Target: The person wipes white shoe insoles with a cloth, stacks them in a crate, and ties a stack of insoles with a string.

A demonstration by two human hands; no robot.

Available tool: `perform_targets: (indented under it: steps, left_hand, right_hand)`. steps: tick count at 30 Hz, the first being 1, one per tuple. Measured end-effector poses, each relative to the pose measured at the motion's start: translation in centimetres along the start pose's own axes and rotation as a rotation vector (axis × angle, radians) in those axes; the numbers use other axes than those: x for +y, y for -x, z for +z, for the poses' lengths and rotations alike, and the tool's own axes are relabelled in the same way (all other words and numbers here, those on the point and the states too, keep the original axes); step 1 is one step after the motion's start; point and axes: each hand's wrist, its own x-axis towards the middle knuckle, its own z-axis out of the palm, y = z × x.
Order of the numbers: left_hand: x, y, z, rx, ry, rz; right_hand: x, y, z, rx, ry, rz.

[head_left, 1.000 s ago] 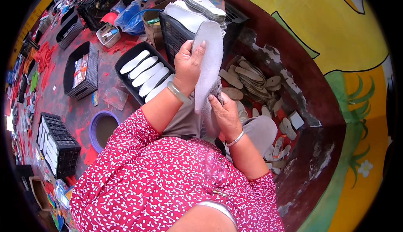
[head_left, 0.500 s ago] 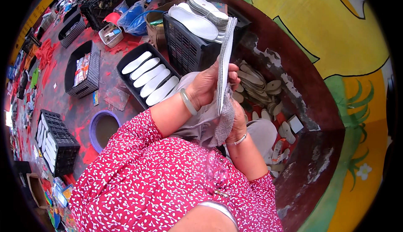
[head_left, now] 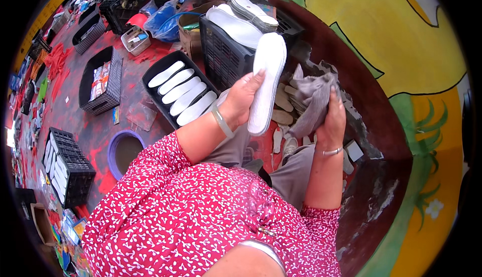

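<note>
A white shoe insole [head_left: 269, 81] with a thin grey edge is upright in front of me, its broad face turned toward me. My left hand [head_left: 245, 96] is closed on its left edge, thumb on the face. To the right, my right hand [head_left: 333, 119] grips a grey cloth [head_left: 316, 99], which is raised and slightly blurred, apart from the insole. Below and left of the insole, a black basket [head_left: 150, 94] holds a row of several white insoles. More white insoles [head_left: 246, 23] are stacked on a dark plastic crate [head_left: 223, 58] behind the held one.
A pile of greyish insoles [head_left: 285, 101] lies by the wall at the right. On the floor to my left are a purple tub [head_left: 113, 156] of murky liquid, a black crate [head_left: 78, 169] with white insoles and a woven basket [head_left: 111, 94]. A painted wall [head_left: 381, 26] bounds the right side.
The insole has turned from edge-on to face me, held by my left hand alone. My right hand has moved right and up, taking the cloth off the insole and away from my lap.
</note>
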Motion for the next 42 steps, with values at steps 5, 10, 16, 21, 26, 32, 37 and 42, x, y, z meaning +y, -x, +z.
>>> perform_targets:
  steps: [5,10,16,21,26,32,37,42]
  left_hand:
    - [-0.6,1.5,2.9,-0.071,-0.144,0.064]
    - [-1.7,0.4,1.8,-0.001,-0.189,0.253]
    - [-1.5,-1.6,-0.9,0.103,-0.098,0.37]
    - [-0.2,-2.2,-2.1,0.188,-0.031,0.418]
    - [0.7,-3.0,-2.9,0.313,0.032,0.384]
    - [4.1,-3.0,-1.6,0.344,0.236,0.347]
    - [4.5,-2.2,-1.9,0.342,0.237,0.434]
    - [3.4,-1.8,-1.3,0.356,0.23,0.413]
  right_hand:
    - [-0.2,-4.6,3.0,-0.052,0.034,-0.155]
    - [2.9,-4.1,5.4,0.012,0.774,-0.452]
    - [4.3,1.0,6.4,-0.19,1.077,-0.385]
    - [5.3,3.9,5.8,-0.377,0.887,-0.534]
    - [6.2,7.2,5.5,-0.458,1.167,-0.67]
    - [7.3,8.7,5.4,-0.493,0.972,-0.555]
    - [1.7,5.4,5.6,-0.305,0.519,-0.368]
    - [1.9,4.9,5.3,-0.228,0.217,-0.154]
